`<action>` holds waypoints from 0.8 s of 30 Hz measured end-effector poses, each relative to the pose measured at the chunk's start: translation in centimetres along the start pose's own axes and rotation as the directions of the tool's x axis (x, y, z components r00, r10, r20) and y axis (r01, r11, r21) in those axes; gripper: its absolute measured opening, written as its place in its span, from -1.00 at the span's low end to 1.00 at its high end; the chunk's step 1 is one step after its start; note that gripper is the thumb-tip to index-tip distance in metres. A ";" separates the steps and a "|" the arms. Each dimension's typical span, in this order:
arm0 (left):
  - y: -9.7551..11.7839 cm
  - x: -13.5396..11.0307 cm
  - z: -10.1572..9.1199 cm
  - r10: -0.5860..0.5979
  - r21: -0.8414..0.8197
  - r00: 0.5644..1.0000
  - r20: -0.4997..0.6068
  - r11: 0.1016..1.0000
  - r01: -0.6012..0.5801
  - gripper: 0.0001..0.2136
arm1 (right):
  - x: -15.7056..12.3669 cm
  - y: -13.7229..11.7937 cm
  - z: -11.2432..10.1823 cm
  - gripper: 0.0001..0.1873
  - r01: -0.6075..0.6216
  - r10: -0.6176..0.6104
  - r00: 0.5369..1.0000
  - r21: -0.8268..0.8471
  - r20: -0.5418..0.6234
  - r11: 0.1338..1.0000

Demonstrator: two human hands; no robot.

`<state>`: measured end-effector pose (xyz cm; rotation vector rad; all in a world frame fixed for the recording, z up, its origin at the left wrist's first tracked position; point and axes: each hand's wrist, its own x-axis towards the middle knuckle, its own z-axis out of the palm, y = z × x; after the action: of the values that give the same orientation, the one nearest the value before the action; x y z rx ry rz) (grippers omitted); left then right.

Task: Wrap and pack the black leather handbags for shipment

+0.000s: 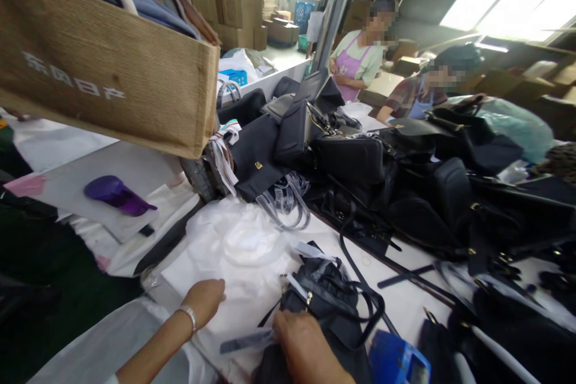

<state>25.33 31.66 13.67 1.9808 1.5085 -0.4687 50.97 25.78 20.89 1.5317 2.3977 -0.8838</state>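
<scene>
My left hand, with a bracelet on its wrist, is at the front edge of a heap of thin white wrapping sheets. Its fingers look curled under, and what they hold, if anything, is hidden. A black handbag lies in front of me, with a gold zip pull and film-wrapped straps. My right hand has its fingers closed on the near part of this bag. A film-covered strap end sticks out to the left of that hand. Close to the bag's right side stands a blue plastic object.
A large pile of black bags covers the table's far side and right. A jute bag hangs over the upper left. Below it a purple object lies on a grey board. Two people work beyond the pile, near stacked cartons.
</scene>
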 end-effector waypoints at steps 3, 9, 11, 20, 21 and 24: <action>3.1 0.4 0.0 0.162 -0.050 0.980 -0.115 0.985 -0.168 -0.77 | 0.5 -0.1 0.5 -0.72 0.008 -0.008 1.000 -0.030 0.011 1.000; 6.6 3.9 2.2 0.278 -0.069 0.900 -0.336 0.946 -0.318 -0.65 | 1.4 0.0 0.1 -0.81 0.063 -0.068 0.997 -0.088 -0.049 0.994; 5.7 5.3 2.1 0.210 -0.170 0.925 -0.317 0.947 -0.274 -0.79 | 1.9 0.3 -0.7 -0.85 0.089 -0.099 0.991 -0.112 -0.094 0.990; 2.4 3.6 -3.2 -0.051 -0.566 0.904 -0.424 0.794 -0.220 -0.68 | 8.1 3.3 -2.2 -0.84 0.020 -0.040 0.982 -0.106 -0.182 0.994; 2.7 3.0 -3.8 -0.069 -0.614 0.901 -0.428 0.754 -0.234 -0.68 | 8.7 3.8 -1.9 -0.83 -0.002 -0.014 0.985 -0.097 -0.171 0.995; 3.9 1.2 -5.0 -0.139 -0.796 0.901 -0.411 0.537 -0.280 -0.70 | 9.1 5.1 -0.9 -0.81 -0.058 0.046 0.987 -0.073 -0.153 0.996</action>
<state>29.06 35.16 17.72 1.3379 1.4577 0.7216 51.33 34.83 15.70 1.6791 2.4502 -0.6782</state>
